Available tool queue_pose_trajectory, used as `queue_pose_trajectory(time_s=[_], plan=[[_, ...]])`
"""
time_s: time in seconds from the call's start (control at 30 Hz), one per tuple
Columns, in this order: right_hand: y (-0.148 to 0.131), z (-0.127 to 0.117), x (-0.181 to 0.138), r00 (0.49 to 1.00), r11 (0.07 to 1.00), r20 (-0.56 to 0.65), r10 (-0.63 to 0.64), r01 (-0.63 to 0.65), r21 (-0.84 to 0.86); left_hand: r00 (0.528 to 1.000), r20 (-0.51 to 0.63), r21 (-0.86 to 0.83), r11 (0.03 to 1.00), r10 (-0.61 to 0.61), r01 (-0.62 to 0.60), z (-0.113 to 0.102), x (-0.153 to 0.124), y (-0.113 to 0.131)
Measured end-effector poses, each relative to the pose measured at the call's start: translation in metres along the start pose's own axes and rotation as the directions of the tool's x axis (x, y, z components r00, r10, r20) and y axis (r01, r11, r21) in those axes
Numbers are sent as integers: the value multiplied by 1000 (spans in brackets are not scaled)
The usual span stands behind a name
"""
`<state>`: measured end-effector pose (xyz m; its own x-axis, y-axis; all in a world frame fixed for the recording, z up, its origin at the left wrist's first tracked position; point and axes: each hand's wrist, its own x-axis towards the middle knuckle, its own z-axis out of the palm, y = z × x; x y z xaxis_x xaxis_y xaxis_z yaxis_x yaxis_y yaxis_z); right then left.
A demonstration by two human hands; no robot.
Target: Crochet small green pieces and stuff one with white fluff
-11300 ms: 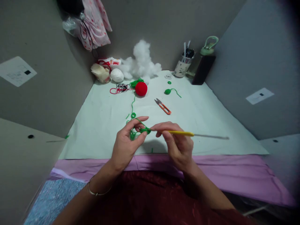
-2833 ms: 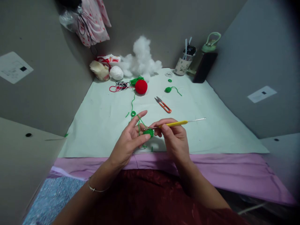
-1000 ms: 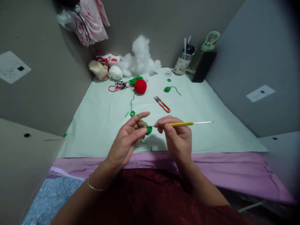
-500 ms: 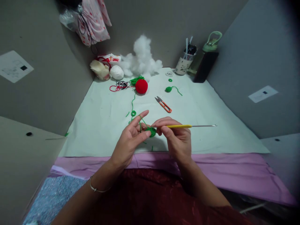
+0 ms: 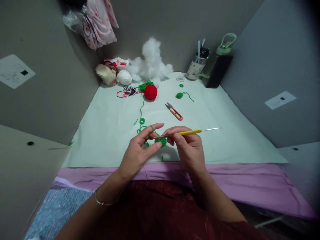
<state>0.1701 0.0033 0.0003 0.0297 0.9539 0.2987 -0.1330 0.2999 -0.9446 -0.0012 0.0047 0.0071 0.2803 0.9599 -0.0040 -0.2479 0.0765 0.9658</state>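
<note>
Between the thumb and fingers of my left hand (image 5: 141, 146) is a small green crochet piece (image 5: 160, 142). Green yarn (image 5: 142, 108) loops over my raised left index finger and trails back across the table. My right hand (image 5: 188, 145) is closed around the yellow handle of a crochet hook (image 5: 190, 132). The hook's thin left end lies at the top edge of the green piece; its other metal end points right and slightly up. Whether the tip passes through a stitch is too small to tell.
Thread snips (image 5: 174, 111) lie beyond my hands. Farther back are a red crocheted ball (image 5: 150, 92), a small green piece with a tail (image 5: 179, 95), white stuffing (image 5: 152, 60), a cup of pens (image 5: 197, 68) and a green bottle (image 5: 222, 50). Grey partitions (image 5: 270, 66) flank the table.
The hook has tilted, its right end now higher and farther left. My left index finger has lowered and shifted slightly right. The green piece stays in my left hand.
</note>
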Motion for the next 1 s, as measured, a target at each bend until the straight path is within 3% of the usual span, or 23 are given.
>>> queue_pose_trajectory(time_s=[0.27, 0.4, 0.53, 0.63, 0.7, 0.77, 0.83, 0.9, 1.0], plan=[[-4, -1, 6, 998, 979, 28, 64, -68, 194, 999, -3, 8, 999, 34, -34, -4, 0, -1], [-8, -3, 4, 999, 996, 46, 4, -8, 94, 998, -37, 46, 997, 60, -58, -4, 0, 0], [-13, -4, -1, 983, 973, 84, -165, 176, -148, 995, -68, 101, 993, 75, -68, -4, -1, 2], [-13, -3, -4, 915, 845, 195, -353, 402, -352, 991, -106, 114, 991, 85, -73, -1, -2, 1], [-11, -1, -7, 825, 659, 280, -490, 561, -501, 986, -143, 51, 995, 89, -83, 2, -2, -1], [-6, 1, -10, 735, 451, 353, -579, 650, -612, 991, -134, -112, 993, 27, -42, 5, -2, -3], [-3, 2, -12, 694, 373, 360, -624, 669, -642, 994, -33, -309, 947, -102, 87, 6, 0, -3], [-1, 2, -11, 741, 509, 263, -617, 631, -585, 978, 67, -428, 880, -199, 209, 4, 3, -3], [-1, 1, -6, 893, 839, 13, -449, 427, -337, 977, 52, -459, 864, -206, 207, -1, 6, -1]])
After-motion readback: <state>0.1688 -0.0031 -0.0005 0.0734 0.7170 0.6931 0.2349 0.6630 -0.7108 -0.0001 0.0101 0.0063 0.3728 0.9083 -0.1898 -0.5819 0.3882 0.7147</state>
